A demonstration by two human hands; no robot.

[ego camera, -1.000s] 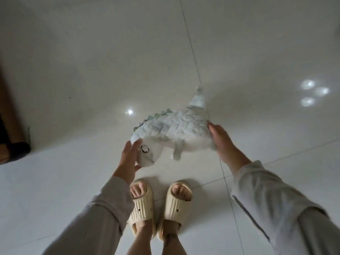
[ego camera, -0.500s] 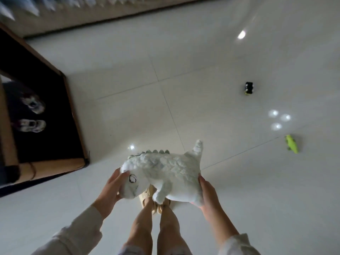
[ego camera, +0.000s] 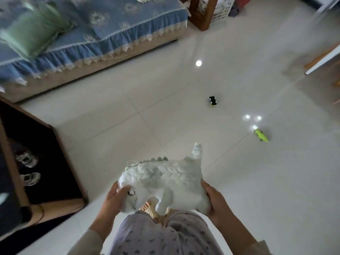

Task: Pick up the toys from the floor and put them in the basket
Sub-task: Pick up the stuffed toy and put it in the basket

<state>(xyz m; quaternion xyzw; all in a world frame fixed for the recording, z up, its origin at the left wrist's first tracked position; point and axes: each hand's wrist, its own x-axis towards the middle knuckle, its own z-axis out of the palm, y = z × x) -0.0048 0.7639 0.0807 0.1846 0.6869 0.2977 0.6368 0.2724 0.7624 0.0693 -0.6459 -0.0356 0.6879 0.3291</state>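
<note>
between both hands, plush dinosaur (ego camera: 165,183).

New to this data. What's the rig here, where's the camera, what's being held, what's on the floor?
There is no machine here: a person works with two bare hands. The single picture comes from a wide-angle camera worn on the head, looking forward and down, so you see the person's own arms and legs.

The left hand and right hand hold a white plush dinosaur with green spikes, one grip at its head, the other at its rear, off the floor.

On the tiled floor lie a small black toy car and a green toy. A blue-covered sofa stands at the back, and a white slotted basket shows at the top.
</note>
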